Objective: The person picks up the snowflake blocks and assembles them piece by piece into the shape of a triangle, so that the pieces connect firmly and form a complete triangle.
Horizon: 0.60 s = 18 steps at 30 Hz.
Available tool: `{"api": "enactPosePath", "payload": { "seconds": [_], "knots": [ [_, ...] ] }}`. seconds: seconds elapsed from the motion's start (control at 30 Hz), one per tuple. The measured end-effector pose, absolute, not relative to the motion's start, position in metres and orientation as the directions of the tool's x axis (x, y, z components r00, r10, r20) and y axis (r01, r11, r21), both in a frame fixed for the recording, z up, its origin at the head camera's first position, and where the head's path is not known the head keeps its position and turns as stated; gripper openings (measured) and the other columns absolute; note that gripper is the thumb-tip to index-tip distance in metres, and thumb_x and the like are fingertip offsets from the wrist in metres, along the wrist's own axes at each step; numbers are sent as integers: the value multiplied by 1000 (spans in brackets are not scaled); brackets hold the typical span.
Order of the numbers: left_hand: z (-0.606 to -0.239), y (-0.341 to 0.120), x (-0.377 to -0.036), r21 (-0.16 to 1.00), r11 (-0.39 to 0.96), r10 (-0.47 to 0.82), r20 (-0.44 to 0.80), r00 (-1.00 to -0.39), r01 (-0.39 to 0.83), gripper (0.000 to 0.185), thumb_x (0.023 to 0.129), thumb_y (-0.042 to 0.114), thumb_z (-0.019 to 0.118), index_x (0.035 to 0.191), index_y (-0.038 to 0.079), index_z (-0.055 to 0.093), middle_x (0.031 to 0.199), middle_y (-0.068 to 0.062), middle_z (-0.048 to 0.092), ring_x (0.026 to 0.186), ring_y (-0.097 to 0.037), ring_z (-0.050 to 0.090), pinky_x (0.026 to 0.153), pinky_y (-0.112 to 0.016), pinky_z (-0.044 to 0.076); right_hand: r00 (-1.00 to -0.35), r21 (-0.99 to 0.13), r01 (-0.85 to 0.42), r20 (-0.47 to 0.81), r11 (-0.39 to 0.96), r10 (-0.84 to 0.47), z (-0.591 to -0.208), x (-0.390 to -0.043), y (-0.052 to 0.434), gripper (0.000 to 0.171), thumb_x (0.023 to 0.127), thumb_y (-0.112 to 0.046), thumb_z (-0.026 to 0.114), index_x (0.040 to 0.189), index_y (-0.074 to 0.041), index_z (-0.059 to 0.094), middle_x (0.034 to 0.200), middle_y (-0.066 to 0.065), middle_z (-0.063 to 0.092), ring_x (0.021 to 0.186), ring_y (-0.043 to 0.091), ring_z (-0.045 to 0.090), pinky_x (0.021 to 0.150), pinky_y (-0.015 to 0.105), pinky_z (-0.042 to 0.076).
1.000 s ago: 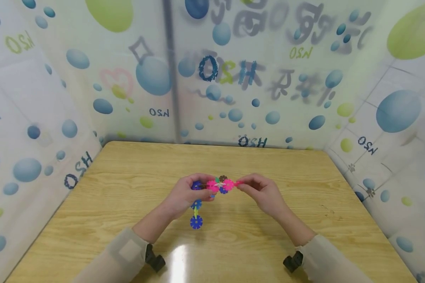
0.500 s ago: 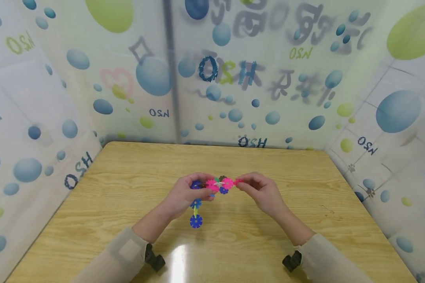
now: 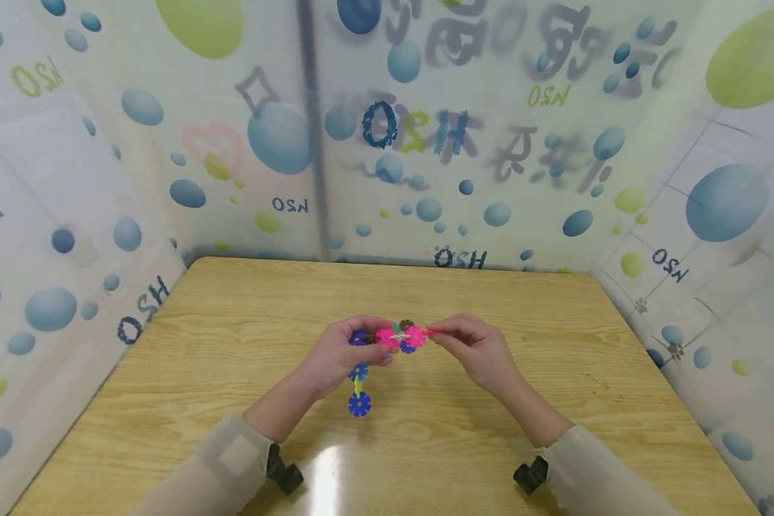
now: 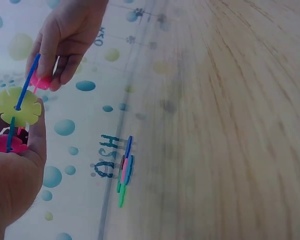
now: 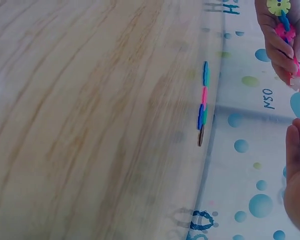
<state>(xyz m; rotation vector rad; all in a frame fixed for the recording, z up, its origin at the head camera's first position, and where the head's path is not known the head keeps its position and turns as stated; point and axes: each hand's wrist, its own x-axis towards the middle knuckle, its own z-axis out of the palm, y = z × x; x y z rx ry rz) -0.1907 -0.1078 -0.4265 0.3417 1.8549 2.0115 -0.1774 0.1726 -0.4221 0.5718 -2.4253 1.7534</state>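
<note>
Gripping a chain of interlocking plastic snowflake discs (image 3: 396, 337) from both ends, the two hands hold it above the middle of the wooden counter (image 3: 232, 344). The left hand (image 3: 338, 358) has its fingers curled round the chain's left end, where a dark blue disc shows between the fingers. The right hand (image 3: 474, 347) pinches a pink disc (image 3: 432, 332) at the chain's right end between thumb and fingertips. Between the hands sit two bright pink discs, a brown one behind them and a blue one below. From under the left hand a short strand hangs down, ending in a blue disc (image 3: 359, 404) that appears to hang just above the counter.

In the left wrist view a yellow-green disc (image 4: 18, 106) slotted with a thin blue one stands by the left hand's thumb, and the right hand (image 4: 65, 37) grips pink pieces beyond it. The right wrist view shows the left hand (image 5: 282, 40) around pink and yellow discs. Both wrist views also catch a row of discs edge-on near the counter's far edge (image 5: 203, 102). Bubble-patterned sheeting (image 3: 426, 143) walls in the counter on three sides.
</note>
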Motion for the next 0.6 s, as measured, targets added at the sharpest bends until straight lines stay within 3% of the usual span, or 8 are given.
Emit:
{"api": "enactPosePath", "payload": {
  "seconds": [0.17, 0.33, 0.6],
  "knots": [
    [-427, -107, -191, 992, -46, 414, -92, -906, -121, 48, 102, 3, 75, 148, -1, 62, 128, -16, 70, 108, -23, 79, 106, -47, 64, -934, -945, -285, 235, 164, -269, -424, -177, 173, 24, 107, -7, 71, 127, 5, 76, 124, 23, 78, 103, 10, 80, 93, 30, 68],
    [-426, -105, -190, 981, -96, 404, -118, -907, -170, 52, 103, 0, 73, 152, -4, 57, 129, -15, 66, 107, -19, 79, 99, -33, 66, -938, -960, -253, 212, 121, -274, -424, -177, 172, 26, 108, -8, 70, 130, 4, 74, 127, 26, 76, 101, 9, 81, 94, 31, 68],
    [-422, -101, -189, 965, -166, 404, -119, -907, -201, 55, 104, -4, 69, 155, -10, 50, 125, -13, 66, 103, -16, 78, 96, -29, 67, -929, -952, -282, 241, 118, -280, -423, -176, 170, 23, 108, -7, 69, 127, 4, 74, 126, 24, 74, 103, 10, 81, 95, 29, 67]
  ]
}}
